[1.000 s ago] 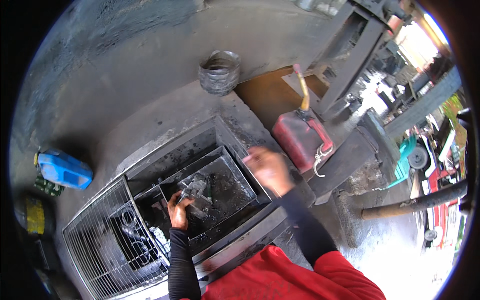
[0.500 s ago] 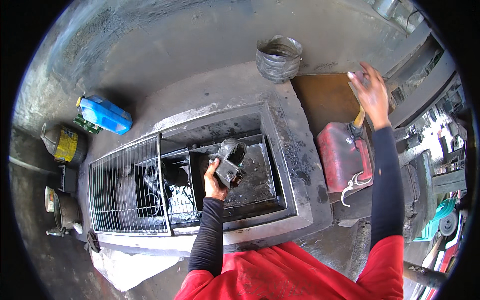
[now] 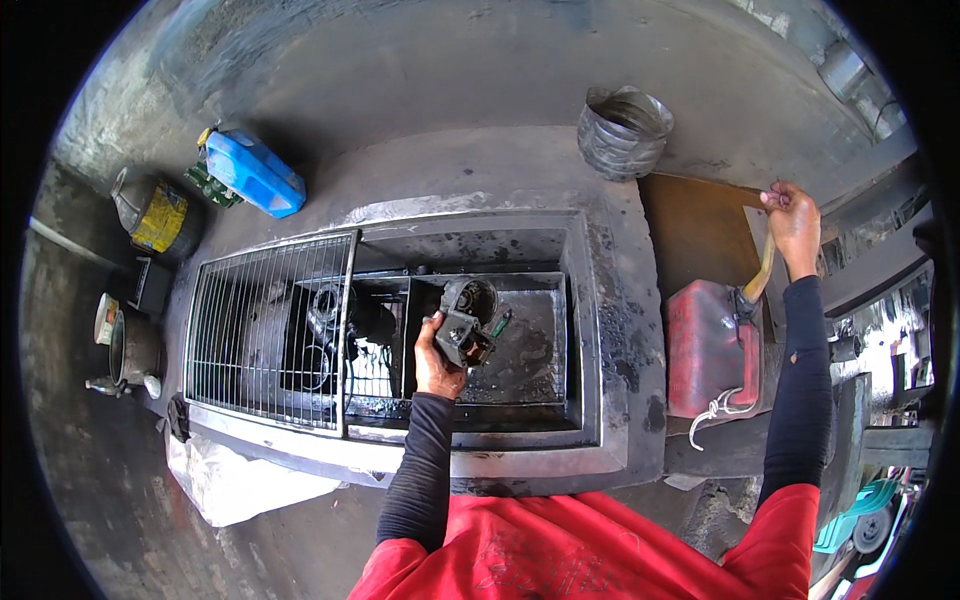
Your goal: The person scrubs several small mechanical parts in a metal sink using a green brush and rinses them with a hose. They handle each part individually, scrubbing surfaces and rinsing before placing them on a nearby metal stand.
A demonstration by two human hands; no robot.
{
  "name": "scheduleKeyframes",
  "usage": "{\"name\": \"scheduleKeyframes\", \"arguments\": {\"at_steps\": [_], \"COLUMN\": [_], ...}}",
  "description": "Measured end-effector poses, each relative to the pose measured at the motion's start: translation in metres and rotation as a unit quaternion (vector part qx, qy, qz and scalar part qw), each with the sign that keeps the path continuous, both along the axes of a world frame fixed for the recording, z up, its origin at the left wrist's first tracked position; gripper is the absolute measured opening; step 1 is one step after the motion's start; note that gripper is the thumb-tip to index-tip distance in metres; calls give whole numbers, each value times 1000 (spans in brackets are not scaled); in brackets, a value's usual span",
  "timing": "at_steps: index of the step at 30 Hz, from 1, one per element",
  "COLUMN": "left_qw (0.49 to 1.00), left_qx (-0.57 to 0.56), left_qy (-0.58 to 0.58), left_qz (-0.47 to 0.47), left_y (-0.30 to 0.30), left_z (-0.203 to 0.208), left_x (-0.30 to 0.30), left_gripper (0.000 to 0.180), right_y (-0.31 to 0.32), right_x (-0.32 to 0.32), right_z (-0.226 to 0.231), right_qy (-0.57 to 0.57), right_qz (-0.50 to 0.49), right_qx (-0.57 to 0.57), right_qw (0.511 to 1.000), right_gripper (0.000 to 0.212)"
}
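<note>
My left hand (image 3: 438,368) is closed around a greasy metal engine part (image 3: 464,332) with a round opening, over the right side of a sunken wash basin (image 3: 600,385). A small green piece (image 3: 502,322) shows beside the part; whether it is attached I cannot tell. To the right, my right hand (image 3: 795,222) is closed at the upper end of a curved yellowish spout (image 3: 762,275). This spout rises from the top of a red jerrycan (image 3: 705,360), which has a white cord (image 3: 722,405) tied to it.
A wire rack (image 3: 262,335) covers the basin's left side, with dark parts beneath. On the ledge behind stand a blue jug (image 3: 255,172) and a cut grey container (image 3: 625,140). Pots and a yellow-labelled container (image 3: 160,215) stand at far left. White sheeting (image 3: 235,480) lies in front.
My right hand has gone from spread fingers above the jerrycan to closed at the spout's upper end. The left hand still holds the metal part. The view has shifted slightly.
</note>
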State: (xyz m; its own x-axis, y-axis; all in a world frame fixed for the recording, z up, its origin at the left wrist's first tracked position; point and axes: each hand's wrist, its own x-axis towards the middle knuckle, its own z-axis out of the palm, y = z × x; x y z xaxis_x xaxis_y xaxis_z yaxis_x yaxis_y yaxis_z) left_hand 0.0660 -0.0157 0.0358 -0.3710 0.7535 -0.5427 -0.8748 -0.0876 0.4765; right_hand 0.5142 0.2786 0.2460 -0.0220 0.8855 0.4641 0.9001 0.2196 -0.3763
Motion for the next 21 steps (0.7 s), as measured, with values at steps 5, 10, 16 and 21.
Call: {"name": "scheduleKeyframes", "arguments": {"at_steps": [5,10,16,21], "left_qw": [1000,999,999,1000], "left_qx": [4,7,0,-9], "left_qy": [-9,30,42,-15], "left_qz": [-7,-7,10,18], "left_y": [-2,1,4,1], "left_z": [2,5,2,4], "left_x": [-2,-2,-5,-8], "left_gripper": [22,21,15,19], "right_y": [27,21,2,9], "right_x": [36,26,-6,8], "right_z": [-6,-9,-8,3], "right_qy": [250,287,87,294], "right_qz": [135,135,-67,67], "right_qx": [-126,-146,-60,-193], "right_qw": [950,937,992,934], "right_gripper": [28,33,27,21]}}
